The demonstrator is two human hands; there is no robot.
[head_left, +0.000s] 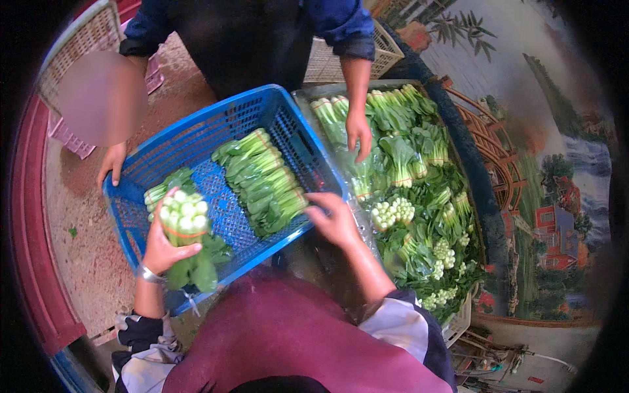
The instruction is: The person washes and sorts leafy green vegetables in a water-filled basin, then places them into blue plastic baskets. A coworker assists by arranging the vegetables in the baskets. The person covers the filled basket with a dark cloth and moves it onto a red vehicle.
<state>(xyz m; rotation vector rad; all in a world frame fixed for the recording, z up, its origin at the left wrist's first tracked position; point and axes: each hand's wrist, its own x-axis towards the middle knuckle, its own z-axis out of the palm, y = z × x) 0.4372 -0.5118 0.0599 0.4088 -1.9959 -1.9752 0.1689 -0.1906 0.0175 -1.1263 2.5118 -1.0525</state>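
My left hand point(162, 250) is closed around a bunch of leafy greens point(185, 221), its pale stem ends facing up and an orange band around the stalks. The bunch is over the near left part of a blue plastic crate point(268, 255). My right hand point(334, 218), fingers spread, holds nothing visible at the crate's right side. Its fingertips are close to the stem ends of a row of banded greens point(265, 182) inside the crate; whether they touch is unclear. More banded greens point(172, 184) lie in the crate's left end, partly hidden by the held bunch.
To the right, a tray point(314, 93) bears many banded greens point(408, 152). Across from me, a co-worker's hand point(114, 164) grips the crate's left rim; the other hand point(359, 130) hangs over the tray. White baskets point(324, 61) and a painted wall point(555, 172) border the area.
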